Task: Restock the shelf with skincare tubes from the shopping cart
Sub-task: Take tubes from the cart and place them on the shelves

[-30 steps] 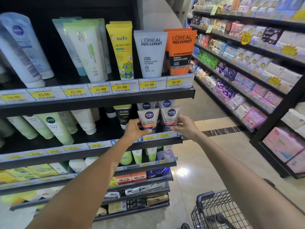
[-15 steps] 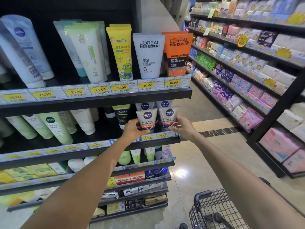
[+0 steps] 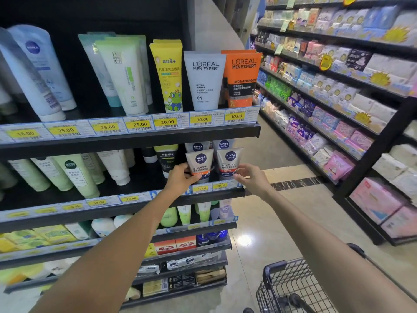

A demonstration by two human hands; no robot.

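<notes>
Nivea tubes [image 3: 199, 164] upright, caps down

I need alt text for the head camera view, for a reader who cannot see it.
Two bare hands adjust two Nivea Men tubes on a shop shelf: the left hand grips the left tube, and the right hand touches the right tube. L'Oreal tubes stand on the shelf above; a shopping cart is at lower right.

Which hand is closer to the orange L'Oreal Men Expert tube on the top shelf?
Right. The right hand is a shelf below the orange L'Oreal Men Expert tube, almost directly under it, at a Nivea Men tube. The left hand is on that lower shelf too, further left.
</notes>
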